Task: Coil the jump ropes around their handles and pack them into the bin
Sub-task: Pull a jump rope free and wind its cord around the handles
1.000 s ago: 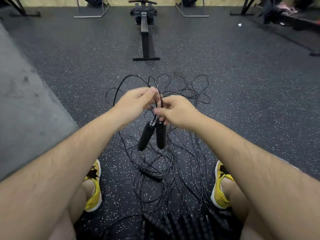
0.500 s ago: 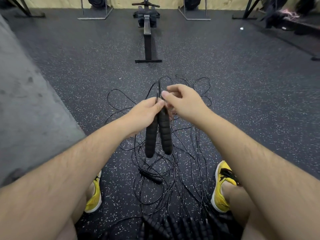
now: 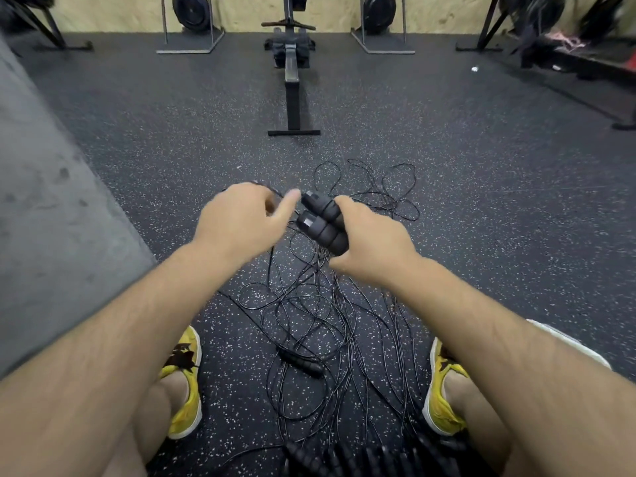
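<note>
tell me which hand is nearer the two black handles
Right. The right hand grips the handles; the left hand is close beside them, on their left, blurred.

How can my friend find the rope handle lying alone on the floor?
From the long rowing machine, come toward the person onto the tangle of thin black ropes. The lone handle lies there between the yellow shoes. It's thicker than the cords, and on the floor, unlike the two handles in the right hand.

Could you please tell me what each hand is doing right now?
Left hand: blurred, seemingly pinching thin black rope cord.
Right hand: gripping two black foam handles.
</note>
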Demonstrator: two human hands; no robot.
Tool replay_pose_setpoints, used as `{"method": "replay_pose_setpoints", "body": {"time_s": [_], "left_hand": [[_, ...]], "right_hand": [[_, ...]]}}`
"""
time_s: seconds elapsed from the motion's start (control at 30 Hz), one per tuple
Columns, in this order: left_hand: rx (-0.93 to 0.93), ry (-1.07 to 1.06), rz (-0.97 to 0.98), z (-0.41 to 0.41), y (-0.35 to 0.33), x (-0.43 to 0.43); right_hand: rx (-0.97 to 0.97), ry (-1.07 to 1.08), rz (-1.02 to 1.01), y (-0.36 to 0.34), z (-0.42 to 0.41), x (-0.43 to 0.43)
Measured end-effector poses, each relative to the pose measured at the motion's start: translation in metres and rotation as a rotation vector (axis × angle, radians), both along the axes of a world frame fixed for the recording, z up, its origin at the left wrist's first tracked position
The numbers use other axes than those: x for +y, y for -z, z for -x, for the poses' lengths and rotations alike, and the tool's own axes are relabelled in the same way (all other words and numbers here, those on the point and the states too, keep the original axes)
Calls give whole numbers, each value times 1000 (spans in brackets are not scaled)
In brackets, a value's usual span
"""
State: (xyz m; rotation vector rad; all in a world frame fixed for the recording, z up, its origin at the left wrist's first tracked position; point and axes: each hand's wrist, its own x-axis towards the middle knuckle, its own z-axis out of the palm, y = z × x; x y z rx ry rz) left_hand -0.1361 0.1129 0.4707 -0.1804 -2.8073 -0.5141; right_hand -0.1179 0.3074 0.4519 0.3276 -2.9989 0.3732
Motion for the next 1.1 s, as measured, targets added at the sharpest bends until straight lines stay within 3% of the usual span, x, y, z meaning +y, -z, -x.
{"method": "replay_pose_setpoints", "body": {"time_s": [0.1,0.2,0.27,0.33,0.43,0.53,0.7,0.8,0.97,1.1], "left_hand": [[238,102,88,-12,-1,-1],[353,7,98,-19,-8,6],[436,191,106,-20,-7,7],[336,365,260,-17,1,4],[144,369,405,-4,13,6],[165,343,446,4,16,12],[139,233,355,9,10,7],[138,276,340,8,14,8],[73,295,333,3,21,10],[126,195,279,4,6,7]], "right_hand": [[31,-11,-2,-11,5,4],[30,-16,-40,-12,9,7],[4,-32,-46,-11,10,7],[13,-83,-63,-12,8,4],[36,-184,-73,-13,4,-9],[46,-159,-55,-11,2,-14],[53,108,246,-8,4,-4],[22,85,394,-3,2,-10],[164,23,483,8,-2,-23],[189,67,850,14,8,-15]]}}
